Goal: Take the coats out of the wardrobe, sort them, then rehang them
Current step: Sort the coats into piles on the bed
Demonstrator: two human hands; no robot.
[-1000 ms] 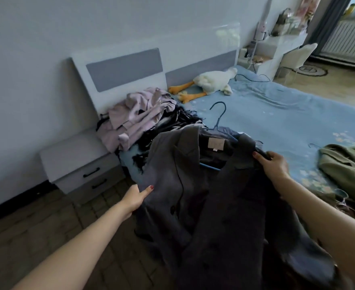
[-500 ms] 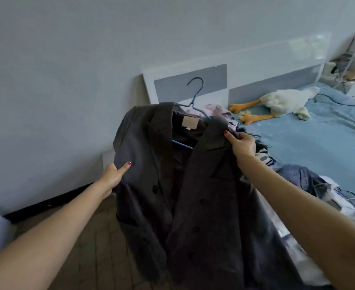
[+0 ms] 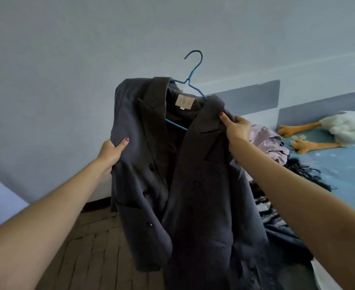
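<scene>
A dark grey double-breasted coat (image 3: 195, 185) hangs in the air in front of me on a blue wire hanger (image 3: 190, 80), whose hook sticks up above the collar. My left hand (image 3: 111, 152) grips the coat's left shoulder and sleeve edge. My right hand (image 3: 236, 127) pinches the right shoulder beside the lapel. The coat's front is open, showing a beige label at the neck. Its lower part drops out of view at the bottom.
On the blue bed (image 3: 344, 170) at right lie a pale pink garment (image 3: 266, 141), dark fringed clothes (image 3: 304, 170) and a white plush goose (image 3: 339, 132). The grey-panelled headboard (image 3: 252, 97) stands against the pale wall. Wooden floor (image 3: 95, 252) lies below the coat.
Both hands have lifted the grey coat off the bed and higher, turning it left toward the wall. The view has swung left with it; the nightstand is out of sight.
</scene>
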